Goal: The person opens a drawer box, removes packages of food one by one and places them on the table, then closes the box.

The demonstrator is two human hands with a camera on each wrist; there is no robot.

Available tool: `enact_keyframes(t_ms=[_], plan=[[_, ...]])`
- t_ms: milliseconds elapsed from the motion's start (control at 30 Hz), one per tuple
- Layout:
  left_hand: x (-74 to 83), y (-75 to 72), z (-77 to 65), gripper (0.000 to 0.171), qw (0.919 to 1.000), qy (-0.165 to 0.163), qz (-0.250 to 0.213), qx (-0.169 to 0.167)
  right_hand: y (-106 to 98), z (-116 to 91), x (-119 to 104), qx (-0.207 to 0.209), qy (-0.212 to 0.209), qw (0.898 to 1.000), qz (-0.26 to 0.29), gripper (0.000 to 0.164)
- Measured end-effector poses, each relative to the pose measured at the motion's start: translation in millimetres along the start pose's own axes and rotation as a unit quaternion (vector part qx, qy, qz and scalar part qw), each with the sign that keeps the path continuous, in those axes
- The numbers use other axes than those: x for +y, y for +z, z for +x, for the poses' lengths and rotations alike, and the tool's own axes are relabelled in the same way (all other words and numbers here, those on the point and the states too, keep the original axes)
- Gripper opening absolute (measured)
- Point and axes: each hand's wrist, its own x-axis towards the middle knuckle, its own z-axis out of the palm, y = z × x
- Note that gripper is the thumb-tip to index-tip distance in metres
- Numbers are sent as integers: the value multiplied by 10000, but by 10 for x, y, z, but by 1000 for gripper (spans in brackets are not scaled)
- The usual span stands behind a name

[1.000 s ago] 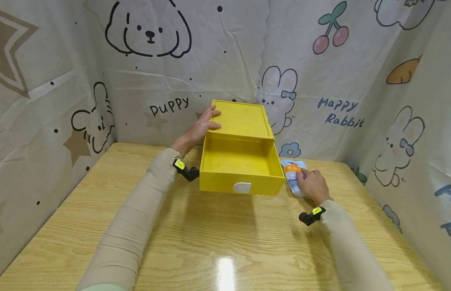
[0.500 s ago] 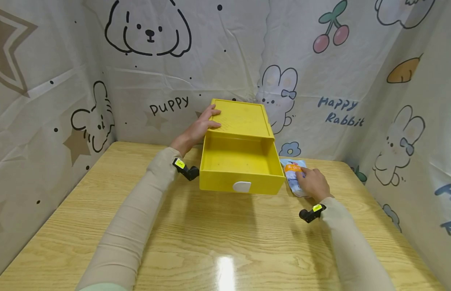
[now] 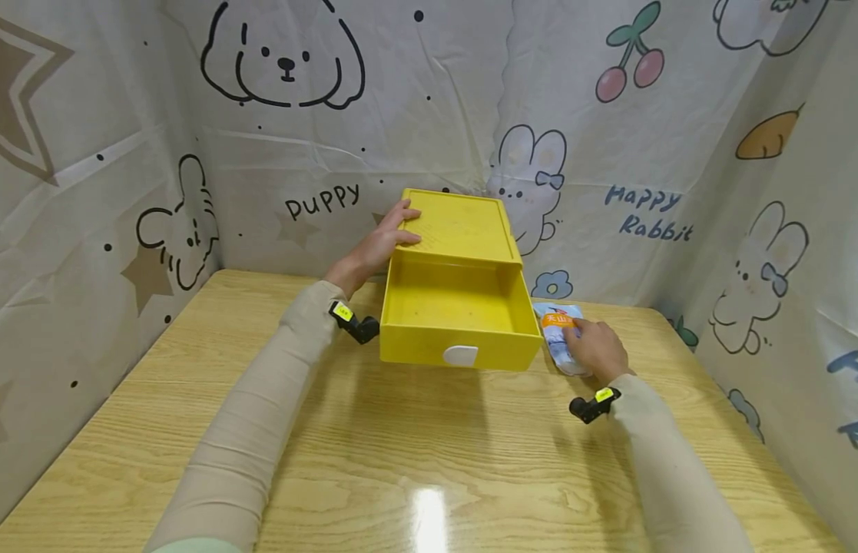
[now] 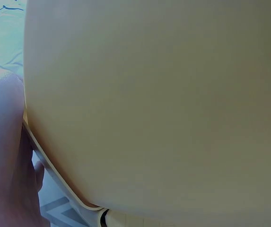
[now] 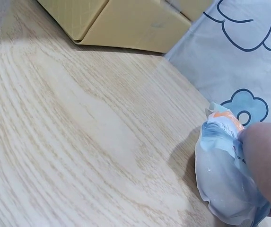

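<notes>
Plainly, the left hand (image 3: pixel 373 247) rests on the left edge of the yellow box (image 3: pixel 459 223), thumb and forefinger spread apart, the other fingers mostly hidden. To the box's right, the right hand (image 3: pixel 598 352) pinches a blue pouch (image 3: pixel 558 349), curled fingers partly out of sight. The pouch's orange band (image 3: pixel 556 319) seems to read 天山; the rest is covered or too small. The drawer (image 3: pixel 459 303) stands pulled out at the box's front, bearing a white tab (image 3: pixel 460 355). A close, blurred surface (image 4: pixel 149 104) fills most of the left wrist view. Beneath the box lies the wood-grain counter (image 3: pixel 373 461). On the cloth (image 3: pixel 429 138) behind the box, "PUPPY" stands leftward, "Happy Rabbit" rightward; blue lettering (image 3: pixel 856 367) far right is cut off. Compared with half a second ago, hands, pouch and drawer show no visible shift.
</notes>
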Motion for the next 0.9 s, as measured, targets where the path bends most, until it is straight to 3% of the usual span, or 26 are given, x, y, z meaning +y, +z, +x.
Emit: enact_keyframes(t_ms=[500, 900], plan=[[15, 5, -14, 62, 10000, 20, -6, -7, -195, -40, -147, 446, -168, 9983, 327, 55], [10, -17, -13, 62, 10000, 63, -1, -53, -545, -160, -427, 306, -777, 9945, 629, 51]])
